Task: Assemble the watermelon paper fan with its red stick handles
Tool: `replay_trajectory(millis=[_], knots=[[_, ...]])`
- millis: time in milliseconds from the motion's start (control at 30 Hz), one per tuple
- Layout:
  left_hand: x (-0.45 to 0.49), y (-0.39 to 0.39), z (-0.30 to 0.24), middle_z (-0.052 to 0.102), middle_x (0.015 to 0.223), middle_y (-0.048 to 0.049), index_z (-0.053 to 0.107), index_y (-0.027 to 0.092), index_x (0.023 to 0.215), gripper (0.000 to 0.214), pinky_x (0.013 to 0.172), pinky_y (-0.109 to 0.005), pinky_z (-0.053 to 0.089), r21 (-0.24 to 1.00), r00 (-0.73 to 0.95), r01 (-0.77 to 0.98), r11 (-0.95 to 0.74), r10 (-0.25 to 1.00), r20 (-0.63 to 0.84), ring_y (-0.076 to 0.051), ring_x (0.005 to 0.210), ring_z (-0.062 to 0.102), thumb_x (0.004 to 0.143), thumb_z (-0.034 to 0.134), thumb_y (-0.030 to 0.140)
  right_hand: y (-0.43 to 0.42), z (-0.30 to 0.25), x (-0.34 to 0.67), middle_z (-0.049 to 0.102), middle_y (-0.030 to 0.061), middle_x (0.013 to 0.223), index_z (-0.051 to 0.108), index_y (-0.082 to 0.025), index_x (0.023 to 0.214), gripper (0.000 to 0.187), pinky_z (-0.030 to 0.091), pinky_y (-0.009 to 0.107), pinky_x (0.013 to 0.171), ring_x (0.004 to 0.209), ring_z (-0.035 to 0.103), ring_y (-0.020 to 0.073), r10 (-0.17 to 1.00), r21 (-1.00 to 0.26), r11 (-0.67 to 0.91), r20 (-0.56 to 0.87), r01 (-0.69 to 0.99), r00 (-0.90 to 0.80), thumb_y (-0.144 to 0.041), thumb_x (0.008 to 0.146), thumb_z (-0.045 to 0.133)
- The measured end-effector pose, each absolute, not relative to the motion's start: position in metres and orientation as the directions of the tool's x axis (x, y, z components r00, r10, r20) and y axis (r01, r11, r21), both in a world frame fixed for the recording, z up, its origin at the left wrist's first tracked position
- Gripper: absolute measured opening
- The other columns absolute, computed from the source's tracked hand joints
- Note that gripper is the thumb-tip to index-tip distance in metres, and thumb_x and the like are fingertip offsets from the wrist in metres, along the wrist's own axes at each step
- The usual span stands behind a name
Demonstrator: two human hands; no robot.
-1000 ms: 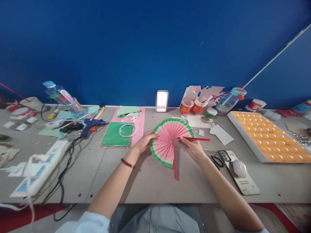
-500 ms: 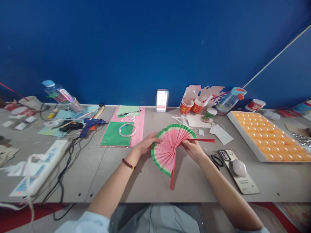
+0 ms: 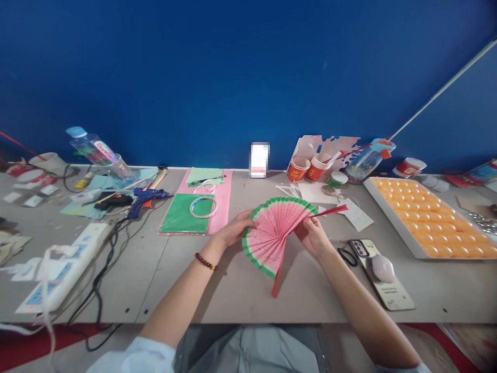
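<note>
A pleated paper fan (image 3: 272,233), pink with a green rim like a watermelon slice, is spread open above the grey table (image 3: 240,290). My left hand (image 3: 235,229) pinches its left edge. My right hand (image 3: 313,234) grips the fan's right side by one red stick (image 3: 330,211), which points up to the right. The other red stick (image 3: 277,275) hangs down toward the table's front edge.
Green and pink paper sheets (image 3: 186,220) with a tape ring (image 3: 203,207) lie to the left, beside a blue glue gun (image 3: 145,199) and a power strip (image 3: 73,259). Right: scissors (image 3: 346,256), a phone (image 3: 382,274), a tray of orange balls (image 3: 430,217). Red cups (image 3: 308,168) stand at the back.
The fan has turned anticlockwise and lifted slightly: the right stick now tilts upward and the lower stick slants left. My right hand has moved up with it.
</note>
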State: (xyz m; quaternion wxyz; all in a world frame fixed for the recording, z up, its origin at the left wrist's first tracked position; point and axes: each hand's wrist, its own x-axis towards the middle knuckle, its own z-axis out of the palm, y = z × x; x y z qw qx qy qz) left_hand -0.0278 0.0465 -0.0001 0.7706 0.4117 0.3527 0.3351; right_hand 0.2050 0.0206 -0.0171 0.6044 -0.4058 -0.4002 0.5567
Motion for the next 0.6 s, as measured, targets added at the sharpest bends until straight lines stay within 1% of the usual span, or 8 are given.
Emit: replay_trajectory(millis=[67,133,200,300,400,500,600], knots=[[-0.0269,0.0463,-0.0004,0.070,0.101,-0.0047,0.065,0.020,0.113,0.047,0.074,-0.025,0.044,0.886,0.545,-0.215,0.411,0.803,-0.241,-0.018,0.084,0.063,0.066,0.069,0.015,0.0202,-0.0159,0.2035,0.071,0.0005,0.075,0.066,-0.025,0.077,0.036,0.055,0.033,0.063,0.068,0.065,0.0183,0.999,-0.921,0.036,0.024,-0.388,0.037,-0.052,0.057,0.081],[-0.0263,0.0461,-0.0011,0.070,0.102,-0.0048,0.063,0.020,0.115,0.049,0.077,-0.026,0.044,0.900,0.556,-0.186,0.395,0.797,-0.235,-0.018,0.086,0.063,0.067,0.069,0.016,0.0196,-0.0132,0.2014,0.071,-0.0007,0.080,0.067,-0.026,0.083,0.033,0.054,0.030,0.065,0.070,0.065,0.0161,1.000,-0.903,0.010,0.010,-0.429,0.001,-0.045,0.060,0.082],[-0.0262,0.0461,-0.0023,0.070,0.103,-0.0047,0.062,0.020,0.117,0.050,0.079,-0.027,0.044,0.909,0.567,-0.171,0.380,0.793,-0.224,-0.018,0.087,0.063,0.068,0.069,0.017,0.0192,-0.0102,0.1996,0.071,-0.0013,0.088,0.067,-0.028,0.093,0.036,0.054,0.029,0.068,0.075,0.065,0.0157,0.999,-0.880,-0.023,-0.008,-0.474,-0.034,-0.041,0.062,0.081],[-0.0267,0.0462,-0.0032,0.070,0.102,-0.0047,0.063,0.020,0.117,0.048,0.079,-0.027,0.043,0.911,0.587,-0.190,0.367,0.786,-0.194,-0.018,0.085,0.063,0.070,0.067,0.017,0.0185,-0.0082,0.1983,0.072,0.0000,0.095,0.066,-0.028,0.101,0.040,0.054,0.031,0.073,0.081,0.066,0.0172,0.990,-0.848,-0.114,-0.052,-0.517,-0.133,-0.044,0.066,0.078],[-0.0266,0.0458,-0.0019,0.070,0.102,-0.0050,0.064,0.020,0.116,0.047,0.078,-0.026,0.043,0.904,0.598,-0.214,0.369,0.781,-0.178,-0.017,0.083,0.063,0.069,0.067,0.016,0.0167,-0.0097,0.1975,0.072,0.0031,0.098,0.069,-0.024,0.101,0.042,0.053,0.031,0.076,0.087,0.065,0.0189,0.961,-0.825,-0.220,-0.092,-0.520,-0.262,-0.051,0.068,0.074],[-0.0246,0.0442,0.0006,0.069,0.105,-0.0061,0.065,0.019,0.114,0.044,0.080,-0.026,0.043,0.904,0.600,-0.225,0.365,0.783,-0.167,-0.018,0.087,0.062,0.070,0.068,0.019,0.0137,-0.0119,0.1961,0.072,0.0035,0.101,0.070,-0.023,0.099,0.046,0.052,0.030,0.080,0.091,0.065,0.0191,0.939,-0.800,-0.281,-0.115,-0.530,-0.324,-0.053,0.066,0.076],[-0.0212,0.0419,0.0012,0.069,0.102,-0.0070,0.065,0.018,0.113,0.039,0.079,-0.026,0.043,0.908,0.590,-0.218,0.357,0.790,-0.169,-0.018,0.087,0.062,0.076,0.068,0.030,0.0112,-0.0131,0.1946,0.072,0.0024,0.096,0.070,-0.023,0.094,0.044,0.052,0.027,0.072,0.083,0.066,0.0172,0.931,-0.791,-0.312,-0.145,-0.527,-0.334,-0.053,0.062,0.078]])
